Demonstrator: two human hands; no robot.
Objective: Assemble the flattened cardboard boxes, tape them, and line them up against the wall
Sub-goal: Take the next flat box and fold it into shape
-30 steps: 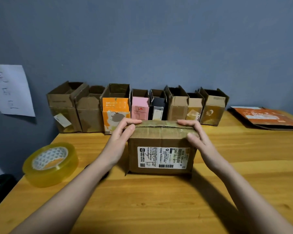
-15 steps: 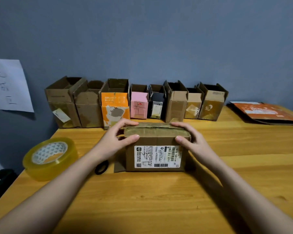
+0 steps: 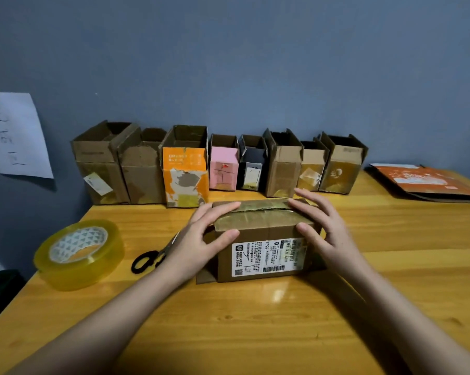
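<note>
**Both hands clasp a taped box at mid-table**

A brown cardboard box with a white shipping label (image 3: 263, 247) stands on the yellow wooden table (image 3: 255, 334), in front of the row of finished boxes and well apart from the blue-grey wall (image 3: 255, 63). Its top flaps are closed and covered by shiny yellowish tape along the seam. One lower flap juts out flat on the table at the box's left foot.

The left hand (image 3: 201, 236) grips the box's left end, with fingers laid over the top edge and the thumb pressed against the front face beside the label. The right hand (image 3: 323, 228) grips the right end in the same way, fingers spread across the taped top and the thumb on the front upper corner.

Against the wall stands a row of eight upright open-topped cardboard boxes (image 3: 217, 163), packed side by side: plain brown ones, one orange and white, one pink, one dark.

A large roll of clear yellowish packing tape (image 3: 78, 253) lies flat near the table's left edge. Between it and the left forearm lie black-handled scissors (image 3: 150, 259), their blades partly hidden behind the wrist, so whether they are closed cannot be told. At the far right lies a flattened orange-printed cardboard piece (image 3: 428, 182). A white paper sheet with handwriting (image 3: 15, 136) hangs on the wall at left.
</note>
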